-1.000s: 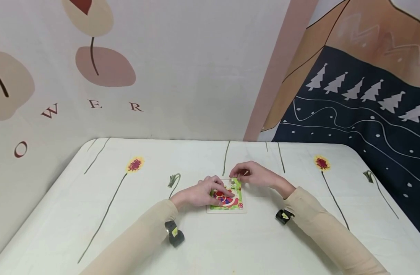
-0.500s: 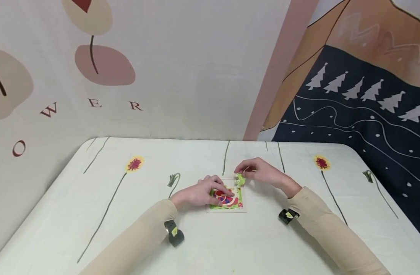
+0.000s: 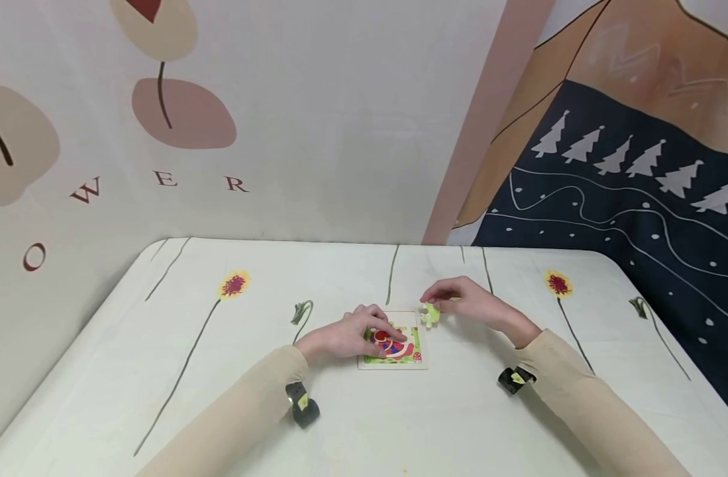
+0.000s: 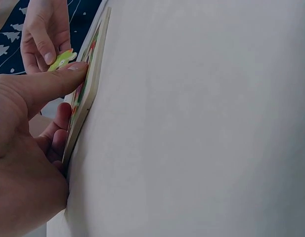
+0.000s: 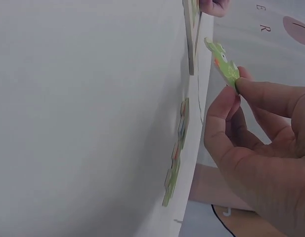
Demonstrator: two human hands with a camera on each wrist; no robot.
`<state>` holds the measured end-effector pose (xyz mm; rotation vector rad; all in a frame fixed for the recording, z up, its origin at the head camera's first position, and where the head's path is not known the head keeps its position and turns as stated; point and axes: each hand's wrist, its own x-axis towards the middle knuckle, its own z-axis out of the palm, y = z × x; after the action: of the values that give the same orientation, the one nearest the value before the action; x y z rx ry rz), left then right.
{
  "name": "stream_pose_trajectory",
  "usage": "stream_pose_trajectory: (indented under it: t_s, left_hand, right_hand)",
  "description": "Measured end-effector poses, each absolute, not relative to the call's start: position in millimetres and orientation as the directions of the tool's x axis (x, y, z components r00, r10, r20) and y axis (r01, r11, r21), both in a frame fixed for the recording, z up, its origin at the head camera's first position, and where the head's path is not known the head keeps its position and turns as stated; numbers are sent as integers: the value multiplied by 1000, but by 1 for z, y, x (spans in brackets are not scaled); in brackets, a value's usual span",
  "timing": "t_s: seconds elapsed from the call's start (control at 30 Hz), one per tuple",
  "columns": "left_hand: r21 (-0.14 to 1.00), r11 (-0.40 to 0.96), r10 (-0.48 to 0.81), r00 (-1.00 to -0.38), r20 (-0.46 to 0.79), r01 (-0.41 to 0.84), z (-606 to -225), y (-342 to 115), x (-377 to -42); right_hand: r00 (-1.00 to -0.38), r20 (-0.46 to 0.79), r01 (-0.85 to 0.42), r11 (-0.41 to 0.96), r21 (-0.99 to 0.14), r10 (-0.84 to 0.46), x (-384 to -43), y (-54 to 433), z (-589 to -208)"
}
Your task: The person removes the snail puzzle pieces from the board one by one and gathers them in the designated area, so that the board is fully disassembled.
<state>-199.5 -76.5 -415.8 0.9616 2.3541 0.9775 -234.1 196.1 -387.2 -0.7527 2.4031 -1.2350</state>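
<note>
A small square jigsaw puzzle board (image 3: 407, 318) with a colourful picture lies mid-table. My left hand (image 3: 354, 333) rests on its left part, fingers spread over the picture and hiding some of it. In the left wrist view, the thumb (image 4: 68, 79) presses on the board's face. Just off the board's upper right corner, my right hand (image 3: 473, 306) pinches a light green puzzle piece (image 3: 430, 316) between thumb and fingers. That piece (image 5: 224, 64) has an eye printed on it and is held clear of the table in the right wrist view. The board's upper part shows bare wood.
Several loose puzzle pieces (image 5: 177, 158) lie on the table beside the board in the right wrist view; the right hand and forearm hide them in the head view. A white cloth with printed flowers (image 3: 233, 285) covers the table. Patterned cloth walls (image 3: 340, 132) stand behind.
My right hand has lifted the green piece from the board's top right corner and carried it to the right, turning it. The left hand stays in place.
</note>
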Motion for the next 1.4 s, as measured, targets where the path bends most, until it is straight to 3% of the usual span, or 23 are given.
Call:
stream_pose_trajectory:
  t_s: [0.5,0.77,1.4]
  left_hand:
    - [743,508,732,-673,-105,436,-417,-77,-200]
    - [746,503,734,-671,-101,437,-417,-77,-200]
    - [747,504,732,-674,-102,434,-415,-77,-199]
  right_hand:
    - [-822,-39,-304,496,-813,-568,-234,223,-385]
    - [-869,-85,-237,560,-794,-487,-232,238,-384]
    - [-911,-123,-161,616,-771,-393,-232,267,-386]
